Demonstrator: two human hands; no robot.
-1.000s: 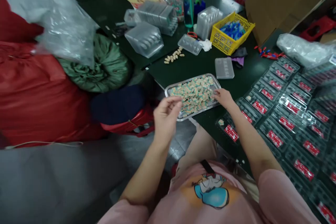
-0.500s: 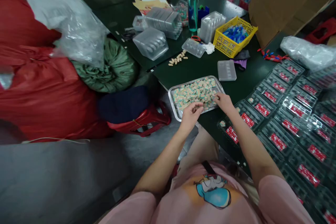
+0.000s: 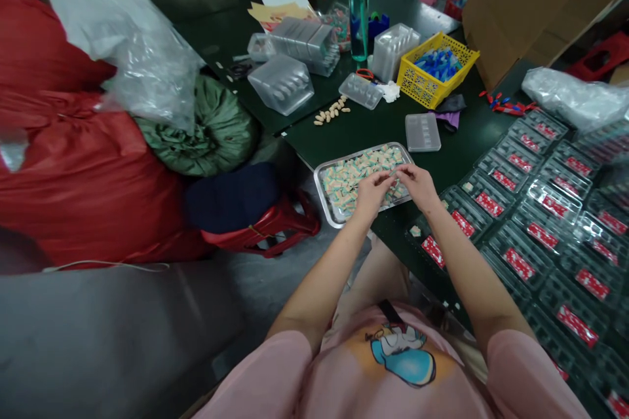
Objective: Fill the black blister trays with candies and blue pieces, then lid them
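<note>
So, both hands had their fingers curled with the tips close together, left hand (image 3: 374,193) right up by right hand (image 3: 417,186). Can't tell if a piece was pinched between them, too small. My read: fiddling with something tiny using both hands, so the next move would call for a light, steady pinch. Under them, tan-and-teal bits (image 3: 344,173) lay heaped in the metal tray (image 3: 318,186), at the bench's (image 3: 363,131) near edge. Toward the bench's right edge, clear packs (image 3: 511,239) with red-and-white strips (image 3: 519,264) lay in rows. Readable writing? None: the strips were too small, bottle (image 3: 358,23) showed no legible brand, shirt (image 3: 354,373) just had a cartoon.
</note>
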